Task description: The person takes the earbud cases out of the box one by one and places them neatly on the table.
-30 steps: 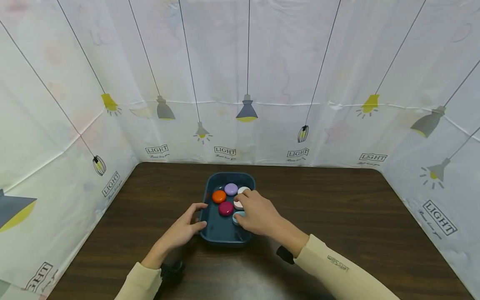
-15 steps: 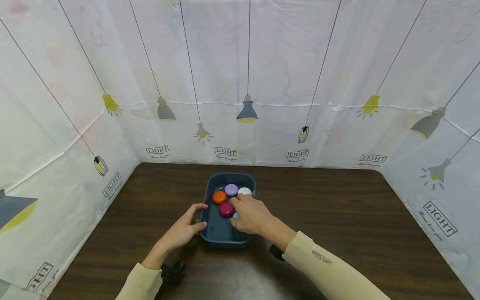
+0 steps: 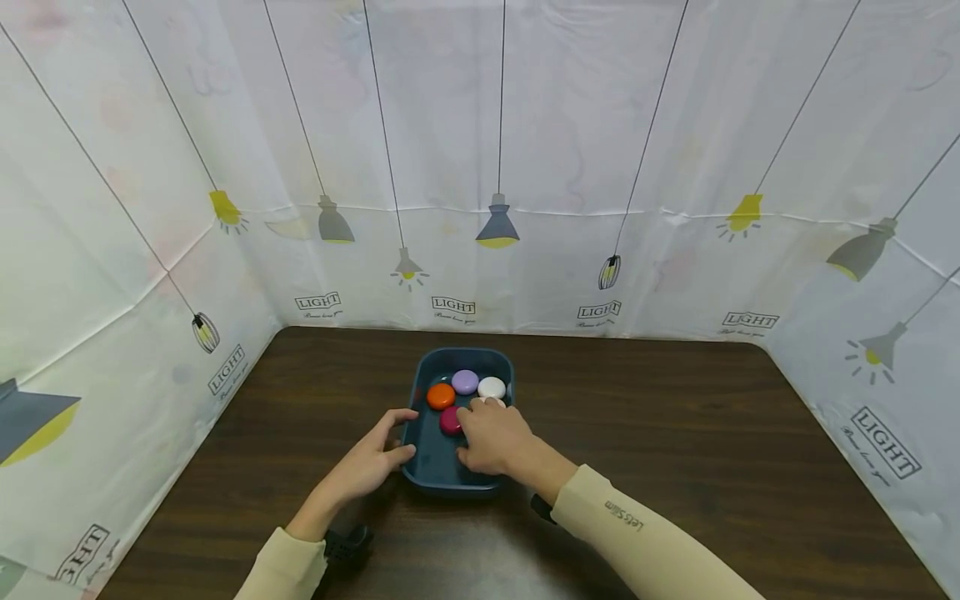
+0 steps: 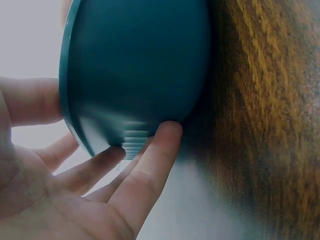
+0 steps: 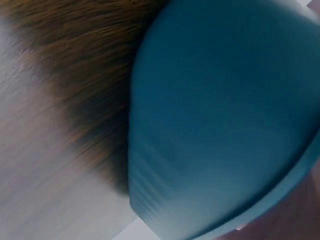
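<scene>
A dark-blue rectangular tray (image 3: 435, 460) stands on the dark-brown wooden desk (image 3: 675, 433), in front of a white printed sheet (image 3: 562, 125). Inside, a lilac disc (image 3: 465, 382) lies behind and right of an orange disc (image 3: 441, 397), left of a white disc (image 3: 491, 387); a crimson disc (image 3: 449, 422) lies before all three. The left hand (image 3: 366, 458) touches the tray's left side; the right hand (image 3: 493, 437) is over its right.

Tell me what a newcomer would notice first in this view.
Probably the bright discs in the blue tray: orange on the left, lavender and white toward the far end, crimson nearer. Next, the two hands, the left hand at the tray's left side and the right hand reaching inside. Behind the dark table, a pale backdrop printed with hanging lamps fills the upper view.
</scene>
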`<state>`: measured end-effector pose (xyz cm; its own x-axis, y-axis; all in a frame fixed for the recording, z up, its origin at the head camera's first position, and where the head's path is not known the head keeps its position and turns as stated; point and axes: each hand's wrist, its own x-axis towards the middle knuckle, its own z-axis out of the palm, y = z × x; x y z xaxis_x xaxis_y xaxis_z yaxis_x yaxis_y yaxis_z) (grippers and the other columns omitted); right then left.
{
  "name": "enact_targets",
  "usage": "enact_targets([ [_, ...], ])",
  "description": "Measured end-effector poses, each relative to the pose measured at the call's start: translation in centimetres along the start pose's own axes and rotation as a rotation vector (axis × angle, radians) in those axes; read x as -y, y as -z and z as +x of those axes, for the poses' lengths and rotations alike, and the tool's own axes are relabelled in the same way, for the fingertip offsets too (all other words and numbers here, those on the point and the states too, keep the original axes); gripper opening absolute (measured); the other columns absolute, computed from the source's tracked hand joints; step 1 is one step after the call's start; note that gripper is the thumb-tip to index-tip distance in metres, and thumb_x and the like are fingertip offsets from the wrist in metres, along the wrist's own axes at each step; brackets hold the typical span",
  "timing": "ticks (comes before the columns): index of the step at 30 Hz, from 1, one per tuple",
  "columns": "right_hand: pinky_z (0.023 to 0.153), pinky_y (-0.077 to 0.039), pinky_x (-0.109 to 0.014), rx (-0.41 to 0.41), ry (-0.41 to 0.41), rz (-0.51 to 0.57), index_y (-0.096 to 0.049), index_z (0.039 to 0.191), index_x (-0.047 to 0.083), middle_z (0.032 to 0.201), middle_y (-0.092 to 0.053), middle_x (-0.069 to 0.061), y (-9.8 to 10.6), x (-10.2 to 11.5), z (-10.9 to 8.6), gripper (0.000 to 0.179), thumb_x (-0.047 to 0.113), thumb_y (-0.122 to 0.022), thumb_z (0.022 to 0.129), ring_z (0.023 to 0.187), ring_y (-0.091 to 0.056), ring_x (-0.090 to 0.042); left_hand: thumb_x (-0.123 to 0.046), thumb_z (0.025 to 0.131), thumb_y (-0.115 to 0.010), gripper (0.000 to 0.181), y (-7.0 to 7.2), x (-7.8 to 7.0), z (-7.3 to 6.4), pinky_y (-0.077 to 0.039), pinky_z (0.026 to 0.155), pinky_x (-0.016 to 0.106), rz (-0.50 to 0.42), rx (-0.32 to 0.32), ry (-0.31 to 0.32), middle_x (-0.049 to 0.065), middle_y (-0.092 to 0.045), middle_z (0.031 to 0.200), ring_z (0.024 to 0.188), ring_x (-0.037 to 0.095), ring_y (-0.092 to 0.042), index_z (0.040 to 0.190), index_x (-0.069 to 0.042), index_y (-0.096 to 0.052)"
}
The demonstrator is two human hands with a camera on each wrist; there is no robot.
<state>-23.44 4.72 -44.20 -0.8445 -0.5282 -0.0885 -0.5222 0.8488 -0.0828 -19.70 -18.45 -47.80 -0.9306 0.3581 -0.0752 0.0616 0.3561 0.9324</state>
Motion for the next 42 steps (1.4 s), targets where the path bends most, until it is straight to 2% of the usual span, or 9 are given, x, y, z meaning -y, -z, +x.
enact_targets([
  [5,0.085,-0.057,-0.049,0.01,-0.001,0.009,-0.066,0.126,0.011,0.117,-0.066,-0.01,-0.1,0.2,-0.1,0.049,0.041,-0.076,0.088,0.095,-0.06,-0.025,-0.009,0.105,-0.052,0.05,0.0,-0.1,-0.1,-0.055,0.094,0.042,0.002,0.006,0.001,0.022,-0.03,0.157,0.117,0.033,-0.062,0.152,-0.006,-0.034],
  [15,0.076,-0.057,-0.041,0.023,0.027,-0.004,-0.067,0.122,0.009,0.105,-0.063,-0.009,0.1,0.2,-0.5,0.04,0.019,-0.078,0.085,0.088,-0.054,-0.024,-0.009,0.105,-0.052,0.05,0.0,-0.3,-0.2,-0.055,0.095,0.044,-0.001,-0.001,0.001,0.023,-0.031,0.156,0.116,0.033,-0.062,0.152,-0.006,-0.035],
  [20,0.076,-0.057,-0.04,-0.017,0.045,-0.004,-0.068,0.117,0.009,0.102,-0.064,-0.006,-0.4,-0.1,-0.3,0.035,0.02,-0.077,0.086,0.086,-0.055,-0.023,-0.009,0.105,-0.052,0.05,0.0,-0.2,-0.2,-0.055,0.095,0.043,-0.006,-0.002,0.005,0.023,-0.03,0.157,0.118,0.034,-0.061,0.152,-0.006,-0.035],
  [24,0.073,-0.057,-0.041,-0.047,0.07,0.043,-0.07,0.112,0.01,0.1,-0.064,-0.005,-0.8,-0.1,-0.1,0.029,0.02,-0.075,0.085,0.083,-0.056,-0.022,-0.008,0.105,-0.052,0.05,0.0,-0.1,-0.1,-0.055,0.095,0.043,-0.022,0.007,0.002,0.024,-0.029,0.157,0.118,0.035,-0.061,0.152,-0.005,-0.034],
  [30,0.076,-0.058,-0.041,-0.067,0.079,0.084,-0.07,0.112,0.01,0.102,-0.065,-0.006,-1.1,0.3,0.0,0.027,0.02,-0.074,0.087,0.084,-0.057,-0.02,-0.007,0.105,-0.051,0.05,0.0,-0.3,-0.2,-0.054,0.096,0.046,-0.044,0.016,-0.009,0.024,-0.028,0.157,0.118,0.036,-0.06,0.152,-0.005,-0.033],
  [35,0.077,-0.058,-0.04,-0.062,0.05,0.114,-0.07,0.112,0.009,0.103,-0.064,-0.007,-1.1,0.5,0.0,0.031,0.029,-0.077,0.088,0.084,-0.057,-0.02,-0.008,0.105,-0.051,0.051,-0.1,-0.5,-0.3,-0.054,0.096,0.046,-0.051,0.016,-0.011,0.024,-0.028,0.157,0.118,0.036,-0.06,0.152,-0.005,-0.032],
  [42,0.072,-0.057,-0.042,-0.043,0.015,0.118,-0.069,0.111,0.011,0.102,-0.063,-0.006,-1.1,0.6,0.1,0.034,0.033,-0.078,0.087,0.081,-0.056,-0.02,-0.008,0.105,-0.051,0.05,0.0,-0.6,-0.3,-0.054,0.095,0.046,-0.042,0.011,-0.006,0.024,-0.028,0.158,0.119,0.036,-0.06,0.152,-0.005,-0.033],
])
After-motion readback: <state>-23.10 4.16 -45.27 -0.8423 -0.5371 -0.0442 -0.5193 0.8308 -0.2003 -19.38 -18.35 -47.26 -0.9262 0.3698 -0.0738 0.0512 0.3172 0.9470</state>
